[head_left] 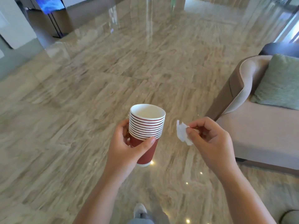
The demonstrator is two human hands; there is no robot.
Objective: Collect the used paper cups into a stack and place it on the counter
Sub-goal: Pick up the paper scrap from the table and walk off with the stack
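Note:
A stack of several red paper cups with white rims [146, 126] stands upright in the air in front of me, its top cup white inside. My left hand [124, 149] grips the bottom cup of the stack, thumb across its front. To the right, my right hand [210, 143] pinches a small crumpled white tissue [182, 132] between thumb and fingertips, apart from the cups. No counter is in view.
Glossy beige marble floor [113, 78] stretches ahead. A beige sofa [258, 126] with a green cushion [281, 81] stands at the right. A dark display stand [53, 16] is at the far left. My shoe [140, 210] shows at the bottom.

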